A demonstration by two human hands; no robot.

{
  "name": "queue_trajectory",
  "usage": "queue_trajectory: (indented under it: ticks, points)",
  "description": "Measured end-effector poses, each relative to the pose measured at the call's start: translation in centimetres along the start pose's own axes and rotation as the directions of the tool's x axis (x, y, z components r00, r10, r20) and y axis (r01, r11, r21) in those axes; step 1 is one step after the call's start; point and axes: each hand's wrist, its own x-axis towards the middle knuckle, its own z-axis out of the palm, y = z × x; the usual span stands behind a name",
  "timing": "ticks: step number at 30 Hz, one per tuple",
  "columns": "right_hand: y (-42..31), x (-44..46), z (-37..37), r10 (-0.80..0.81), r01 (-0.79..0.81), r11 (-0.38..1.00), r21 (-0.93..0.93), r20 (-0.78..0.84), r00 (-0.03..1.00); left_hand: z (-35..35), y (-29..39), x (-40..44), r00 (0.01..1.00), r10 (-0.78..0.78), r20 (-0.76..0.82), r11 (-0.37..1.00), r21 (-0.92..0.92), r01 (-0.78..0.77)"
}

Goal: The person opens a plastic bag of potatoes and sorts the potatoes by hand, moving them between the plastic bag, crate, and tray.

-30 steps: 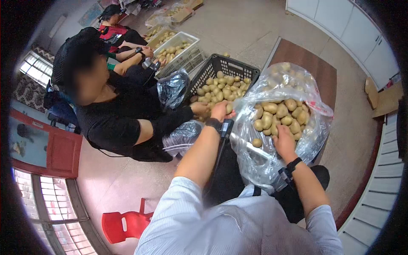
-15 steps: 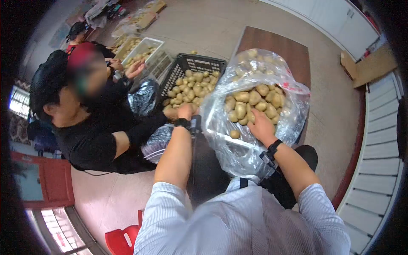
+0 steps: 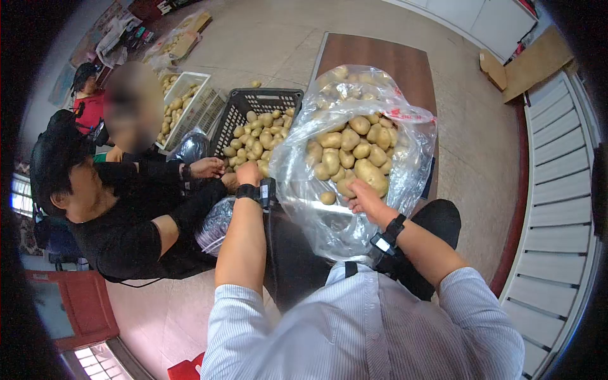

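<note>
My left hand [image 3: 249,173] is at the near edge of the black crate [image 3: 266,95], among its potatoes [image 3: 256,139]; its fingers are mostly hidden from view. My right hand [image 3: 366,199] is closed round a potato [image 3: 345,187] at the front of the open clear plastic bag [image 3: 297,171]. Several potatoes [image 3: 349,140] fill the bag's mouth, with a large one [image 3: 371,177] just above my right fingers. A small potato [image 3: 327,197] lies apart from the heap, to the left of that hand.
A co-worker in black [image 3: 126,209] sits at the left, hands by the crate. Other people sit behind. Beyond the crate are a white crate [image 3: 204,82] and a loose potato [image 3: 255,83]. The bag rests on a brown board [image 3: 380,54]. A red chair [image 3: 185,368] shows at the bottom.
The view has turned, shifting the scene leftward. My right hand has drawn back from within the heap to its front edge. My left hand has moved nearer the crate's front.
</note>
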Motion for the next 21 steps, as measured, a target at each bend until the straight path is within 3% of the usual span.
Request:
queue_trajectory:
  ticks: [3,4,5,7,9,13,14,16,17,19,20,21]
  points:
    - [-0.2,-0.6,0.6,0.067,-0.069,0.997,0.03,0.058,0.996,-2.3,3.5,-0.1,0.979,-0.2,-0.043,0.978,-0.068,0.196]
    - [-0.1,-0.5,0.7,0.059,-0.063,0.997,0.043,0.077,0.995,-2.7,4.8,0.2,0.899,-0.425,0.106,0.601,-0.71,0.368]
    - [0.0,-0.4,0.8,0.052,-0.058,0.997,0.056,0.097,0.994,-2.8,5.6,0.4,0.804,-0.468,0.368,-0.131,-0.928,0.349]
    - [-0.7,-1.1,1.4,0.014,-0.02,0.998,0.054,0.112,0.994,-1.7,5.8,0.4,0.931,-0.106,0.349,-0.14,-0.932,0.333]
    - [-1.6,-1.1,2.1,-0.026,0.019,0.999,0.05,0.142,0.989,-6.0,8.9,-0.7,0.91,-0.036,0.413,-0.04,-0.911,0.411]
    - [-3.7,-1.0,3.1,-0.052,0.045,0.998,0.044,0.177,0.983,-7.5,11.9,-1.4,0.86,0.164,0.483,-0.026,-0.87,0.493]
    - [-4.1,-0.8,3.2,-0.055,0.037,0.996,0.086,0.221,0.974,-7.6,12.2,-1.6,0.865,0.151,0.479,-0.03,-0.872,0.488]
    - [-4.7,-0.5,3.7,-0.048,0.01,0.988,0.155,0.247,0.968,-8.0,12.9,-1.7,0.809,0.282,0.516,0.036,-0.848,0.529]
    - [-5.0,-0.5,3.9,-0.049,0.011,0.989,0.148,0.256,0.965,-8.7,13.3,-1.9,0.814,0.273,0.513,0.031,-0.85,0.525]
    - [-5.2,-0.5,4.4,-0.043,0.007,0.99,0.138,0.26,0.965,-10.5,13.9,-2.6,0.711,0.369,0.598,0.072,-0.781,0.62]
    - [-5.9,-1.1,4.9,-0.038,0.003,0.992,0.129,0.272,0.961,-10.6,14.0,-2.7,0.665,0.412,0.623,0.028,-0.738,0.674]
    - [-7.0,-2.2,5.7,-0.058,0.03,0.993,0.117,0.243,0.968,-9.4,14.0,-2.4,0.672,0.4,0.624,0.016,-0.738,0.675]
